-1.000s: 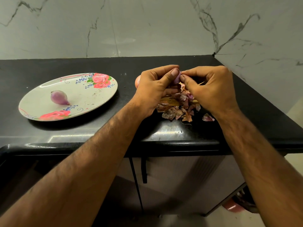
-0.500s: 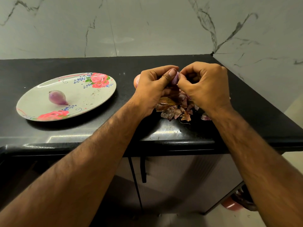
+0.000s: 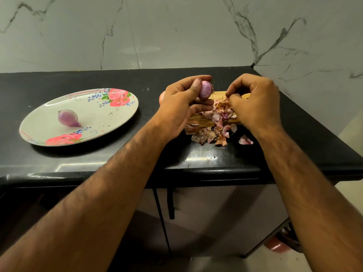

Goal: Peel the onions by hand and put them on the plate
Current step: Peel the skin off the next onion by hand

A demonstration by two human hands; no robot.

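Black counter (image 3: 78,160), floral plate (image 3: 110,122) with one peeled onion (image 3: 67,117) inside

Home kitchen corner

A black stone counter (image 3: 98,160) is backed by marble-veined wall panels (image 3: 176,32); cabinet doors (image 3: 206,213) are seen beneath its front edge.

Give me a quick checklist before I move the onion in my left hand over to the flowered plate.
1. Small purple onion, visible side peeled: ok.
2. Its far side: cannot tell.
3. Left hand grips it securely: ok.
4. Right hand free: not ok, its fingers pinch a brown peel scrap.
5. Oval floral plate has bare room beside the peeled onion lying on it: ok.
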